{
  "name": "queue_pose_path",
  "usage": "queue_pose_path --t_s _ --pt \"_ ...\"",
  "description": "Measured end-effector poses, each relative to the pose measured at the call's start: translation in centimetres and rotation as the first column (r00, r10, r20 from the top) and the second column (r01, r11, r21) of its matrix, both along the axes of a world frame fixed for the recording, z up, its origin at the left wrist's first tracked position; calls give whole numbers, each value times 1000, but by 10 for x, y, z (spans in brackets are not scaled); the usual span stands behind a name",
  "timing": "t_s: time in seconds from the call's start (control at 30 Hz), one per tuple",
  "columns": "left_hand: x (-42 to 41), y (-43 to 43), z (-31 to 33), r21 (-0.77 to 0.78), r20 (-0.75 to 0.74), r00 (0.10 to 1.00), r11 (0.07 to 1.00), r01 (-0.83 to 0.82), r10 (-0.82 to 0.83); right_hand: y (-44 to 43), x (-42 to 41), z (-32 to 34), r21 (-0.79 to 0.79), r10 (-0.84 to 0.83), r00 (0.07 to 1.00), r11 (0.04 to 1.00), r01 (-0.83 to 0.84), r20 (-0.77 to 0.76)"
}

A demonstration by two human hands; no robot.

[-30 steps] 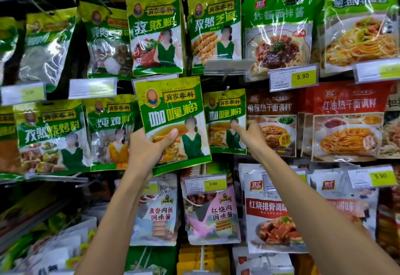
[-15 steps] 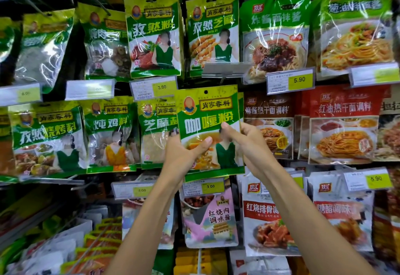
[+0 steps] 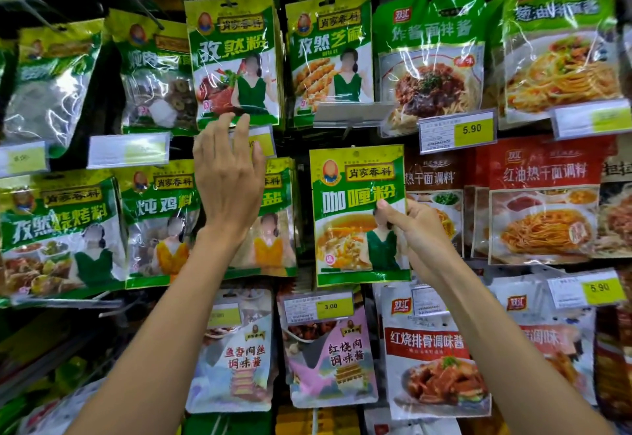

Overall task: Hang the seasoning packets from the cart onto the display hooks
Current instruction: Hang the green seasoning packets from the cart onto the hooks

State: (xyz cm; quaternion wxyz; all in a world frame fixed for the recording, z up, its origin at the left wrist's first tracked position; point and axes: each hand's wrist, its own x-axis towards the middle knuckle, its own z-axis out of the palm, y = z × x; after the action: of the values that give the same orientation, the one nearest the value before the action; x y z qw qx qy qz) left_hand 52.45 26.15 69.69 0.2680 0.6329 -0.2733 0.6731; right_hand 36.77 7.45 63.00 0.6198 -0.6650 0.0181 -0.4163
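**Q:** Step in hand?

**A:** Hanging. My right hand (image 3: 420,232) pinches the curry packet (image 3: 352,208) at its right edge, thumb on the front. The packet is upright in the middle row, just left of the brown noodle-sauce packs (image 3: 434,178). I cannot tell whether its hole is on a hook.

**Q:** Left?

**A:** Left hand (image 3: 229,181) open, fingers spread, holding nothing, in front of a price tag (image 3: 261,142). Next, I judge: seat the hole, then release. The pouch is flat, glossy, crinkly film and likely slippery.
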Motion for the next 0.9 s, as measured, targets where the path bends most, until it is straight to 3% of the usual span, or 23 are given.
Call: queue_pose_path --t_s 0.37,0.67,0.9 --pt "12 -10 0 -32 46 999 999 2 0 1 5 21 11 -86 996 996 87 -31" --pt "14 -10 0 -46 79 997 999 -11 14 -4 13 23 58 -62 992 996 69 -110" --pt "13 -6 -1 -19 101 994 999 -37 38 -18 39 28 -41 -222 953 975 219 -207"
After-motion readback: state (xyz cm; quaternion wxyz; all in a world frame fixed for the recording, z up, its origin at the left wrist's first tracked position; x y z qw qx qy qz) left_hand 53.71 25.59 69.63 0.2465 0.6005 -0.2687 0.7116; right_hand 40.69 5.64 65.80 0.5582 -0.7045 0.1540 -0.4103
